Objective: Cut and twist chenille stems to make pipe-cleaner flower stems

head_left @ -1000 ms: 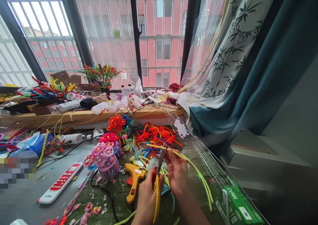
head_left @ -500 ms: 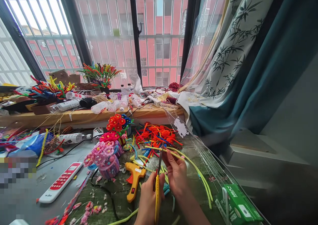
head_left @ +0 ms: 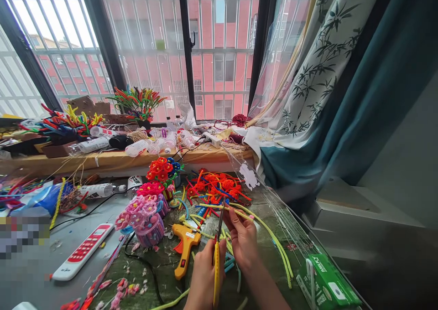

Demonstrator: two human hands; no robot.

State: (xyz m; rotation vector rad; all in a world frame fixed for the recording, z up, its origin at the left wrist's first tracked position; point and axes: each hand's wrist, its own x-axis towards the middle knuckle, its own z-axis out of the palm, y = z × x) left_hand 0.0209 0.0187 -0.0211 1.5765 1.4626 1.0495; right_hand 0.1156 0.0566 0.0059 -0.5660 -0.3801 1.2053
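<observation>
My left hand (head_left: 204, 278) is closed around the yellow handles of a pair of scissors (head_left: 217, 244), whose blades point up and away from me. Just to its right, my right hand (head_left: 243, 238) pinches a yellow-green pipe cleaner (head_left: 270, 237) that trails off to the right and curves down over the table. The scissor blades meet this pipe cleaner close to my right fingertips. An orange glue gun (head_left: 185, 245) lies to the left of my hands.
Small baskets of pink and red pipe-cleaner flowers (head_left: 145, 214) stand left of the glue gun. Red and orange pipe-cleaner pieces (head_left: 219, 184) are heaped beyond my hands. A red-and-white remote (head_left: 82, 251) lies far left, a green box (head_left: 328, 285) at lower right. Bottles crowd the window ledge (head_left: 112, 159).
Both hands have crept slightly away from me with the scissors and the pipe cleaner. The view has shifted a little; nothing else has moved.
</observation>
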